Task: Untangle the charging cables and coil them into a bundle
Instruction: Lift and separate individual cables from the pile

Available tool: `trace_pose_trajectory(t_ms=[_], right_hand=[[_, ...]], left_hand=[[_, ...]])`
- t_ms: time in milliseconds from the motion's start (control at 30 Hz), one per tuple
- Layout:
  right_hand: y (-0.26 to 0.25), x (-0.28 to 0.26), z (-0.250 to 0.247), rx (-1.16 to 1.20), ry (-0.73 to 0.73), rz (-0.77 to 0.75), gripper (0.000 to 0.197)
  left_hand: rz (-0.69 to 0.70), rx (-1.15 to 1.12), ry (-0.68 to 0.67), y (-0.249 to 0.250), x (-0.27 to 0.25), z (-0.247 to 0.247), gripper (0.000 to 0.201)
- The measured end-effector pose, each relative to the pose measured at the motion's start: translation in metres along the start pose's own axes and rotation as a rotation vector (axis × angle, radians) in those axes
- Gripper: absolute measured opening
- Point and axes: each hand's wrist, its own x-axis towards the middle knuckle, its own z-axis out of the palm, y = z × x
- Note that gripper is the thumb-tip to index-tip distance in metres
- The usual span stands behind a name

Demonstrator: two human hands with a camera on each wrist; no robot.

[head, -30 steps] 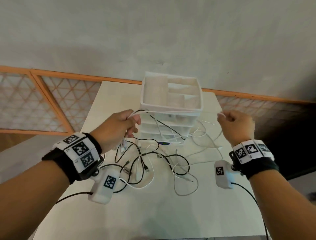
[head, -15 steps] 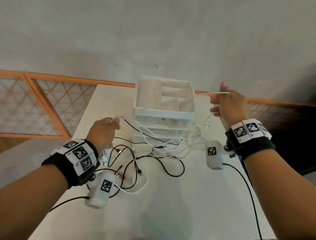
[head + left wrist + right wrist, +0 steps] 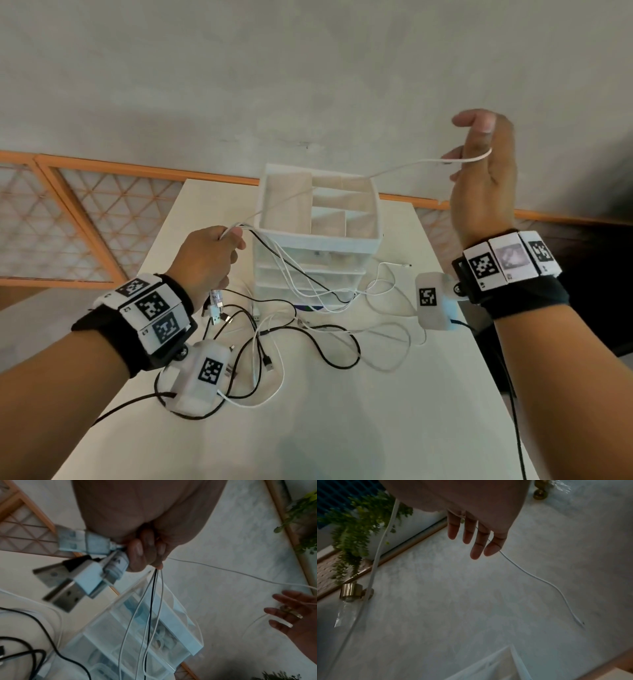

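Observation:
My left hand [image 3: 209, 260] grips several white cables and one black cable just behind their USB plugs [image 3: 77, 582], which stick out of the fist [image 3: 145, 550]. One thin white cable [image 3: 394, 169] runs from that fist up over the organiser to my raised right hand [image 3: 479, 185]. In the right wrist view the fingers [image 3: 476, 534] are straight, and the cable [image 3: 539, 580] passes between them and trails to its small plug [image 3: 578, 622]. The remaining black and white cables lie tangled [image 3: 308, 329] on the table.
A white drawer organiser [image 3: 318, 240] with open top compartments stands mid-table behind the tangle. The pale table [image 3: 342, 428] ends close to both forearms. An orange-framed lattice [image 3: 68, 219] runs along the wall. A hanging plant [image 3: 351, 534] shows in the right wrist view.
My right hand rose up and to the right, its fingers straightening, and drew the white cable out over the organiser. The left hand kept its grip and shifted slightly left.

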Motion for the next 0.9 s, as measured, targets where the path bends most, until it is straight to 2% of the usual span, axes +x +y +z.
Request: trace_pose_trajectory(t_ms=[67,133,200,267,333,400,467,533,567,600,667,700,733,767,800,833,900], right_hand=[[0.011,0.006,0.001,-0.027,-0.070,0.108,0.047],[0.044,0.009,0.003,-0.065,-0.160,0.209,0.042],[0.092,0.003,-0.002,-0.210,-0.351,0.347,0.035],[0.135,-0.019,-0.015,-0.433,-0.644,0.548,0.058],[0.144,-0.050,-0.027,-0.609,-0.837,0.686,0.074],[0.129,-0.069,-0.028,-0.576,-0.797,0.657,0.073],[0.092,-0.077,-0.014,-0.367,-0.709,0.549,0.073],[0.040,-0.081,0.008,-0.092,-0.736,0.463,0.069],[0.018,-0.086,0.019,-0.001,-0.793,0.423,0.060],[0.001,-0.094,0.031,0.012,-0.863,0.364,0.045],[-0.004,-0.108,0.045,-0.171,-1.006,0.303,0.009],[0.010,-0.112,0.046,-0.288,-1.080,0.345,0.014],[0.026,-0.112,0.040,-0.383,-1.137,0.452,0.019],[0.044,-0.110,0.031,-0.456,-1.137,0.574,0.019],[0.061,-0.107,0.020,-0.513,-1.057,0.653,0.016],[0.075,-0.102,0.008,-0.572,-0.906,0.651,0.014],[0.088,-0.099,-0.007,-0.652,-0.521,0.487,0.016]], left_hand=[[0.021,-0.028,-0.052,0.004,-0.001,0.002,0.031],[0.052,-0.034,-0.139,0.008,-0.005,0.004,0.031],[0.075,-0.043,-0.212,0.012,-0.008,0.003,0.034],[0.087,-0.074,-0.240,0.016,-0.008,-0.001,0.042],[0.098,-0.094,-0.244,0.018,-0.006,-0.006,0.046],[0.112,-0.059,-0.261,0.020,-0.006,-0.008,0.041],[0.151,0.042,-0.333,0.023,-0.011,-0.002,0.038],[0.248,0.217,-0.445,0.031,-0.021,0.014,0.035],[0.316,0.304,-0.496,0.037,-0.028,0.023,0.034],[0.388,0.367,-0.537,0.041,-0.034,0.031,0.034],[0.511,0.410,-0.589,0.049,-0.047,0.039,0.035],[0.541,0.406,-0.596,0.051,-0.050,0.035,0.034],[0.544,0.396,-0.600,0.052,-0.052,0.028,0.033],[0.520,0.398,-0.606,0.049,-0.052,0.017,0.031],[0.482,0.444,-0.611,0.042,-0.048,0.005,0.029],[0.436,0.553,-0.618,0.033,-0.045,-0.006,0.028],[0.334,0.827,-0.610,0.003,-0.037,-0.018,0.023]])
